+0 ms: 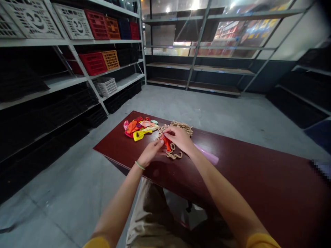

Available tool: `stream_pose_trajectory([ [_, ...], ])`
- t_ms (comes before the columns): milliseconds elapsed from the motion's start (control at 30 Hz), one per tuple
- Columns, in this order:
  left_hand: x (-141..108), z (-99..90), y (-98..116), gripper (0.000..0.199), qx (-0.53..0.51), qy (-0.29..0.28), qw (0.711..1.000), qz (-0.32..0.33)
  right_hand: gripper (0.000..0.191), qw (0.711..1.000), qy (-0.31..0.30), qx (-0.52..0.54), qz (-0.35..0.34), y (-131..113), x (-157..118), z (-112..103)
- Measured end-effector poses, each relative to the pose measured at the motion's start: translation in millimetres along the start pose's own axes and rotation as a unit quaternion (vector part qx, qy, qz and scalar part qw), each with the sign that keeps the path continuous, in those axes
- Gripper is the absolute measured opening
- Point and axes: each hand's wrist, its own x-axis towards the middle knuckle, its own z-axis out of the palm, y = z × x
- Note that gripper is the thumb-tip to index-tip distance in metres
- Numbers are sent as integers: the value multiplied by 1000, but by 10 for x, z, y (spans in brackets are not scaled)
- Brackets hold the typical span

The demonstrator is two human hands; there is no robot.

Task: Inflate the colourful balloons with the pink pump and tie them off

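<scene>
A limp red-orange balloon (168,144) hangs between my hands above the table. My left hand (152,151) is closed, gripping the balloon between thumb and fingers. From above, my right hand (179,136) pinches at the balloon's upper end; the exact contact at the fingertips is too small to make out. Just behind and below the hands lies a heap of tan twisted cord (184,126), with a loose curl trailing toward me. To the left sits a pile of flat balloons in several colours, a yellow balloon (139,135) at its front.
The dark red table (232,165) carries a purple tube-like object (208,155) beside my right forearm. A pixelated object (322,168) lies at the right edge. Metal shelves (124,82) with crates stand at left, and another rack (222,70) at the back.
</scene>
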Motion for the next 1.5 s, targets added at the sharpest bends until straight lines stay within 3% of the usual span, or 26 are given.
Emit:
stream_pose_trajectory([
  [67,-2,267,-34,41,-47,-49,997,-40,7,999,26,9,24,25,-137,-158],
  [233,136,766,-236,35,-84,-98,986,-103,9,991,88,51,90,215,-533,-544],
  [400,392,1088,-347,33,-101,-202,962,-151,12,975,132,99,146,540,-925,-864],
  [500,569,1173,-355,31,-116,-216,958,-151,23,967,149,133,155,774,-1102,-963],
  [633,769,1072,-381,26,-175,-123,974,-69,37,976,163,39,139,1013,-1285,-979],
  [733,839,930,-414,23,-203,-41,978,-10,41,980,99,-148,88,1080,-1391,-894],
  [833,851,856,-420,18,-214,-3,976,33,49,952,21,-297,66,1057,-1455,-753],
  [933,849,829,-388,16,-240,31,968,58,54,926,-24,-370,73,1002,-1480,-650],
  [1067,864,720,-322,18,-300,111,942,101,48,916,-10,-394,78,934,-1500,-696],
  [1233,907,490,-284,15,-402,262,859,176,49,911,96,-389,101,824,-1525,-820],
  [1333,932,435,-295,16,-443,264,840,168,51,924,71,-374,28,751,-1528,-763],
  [1500,954,462,-312,15,-442,242,847,170,53,922,40,-385,-30,707,-1530,-600],
])
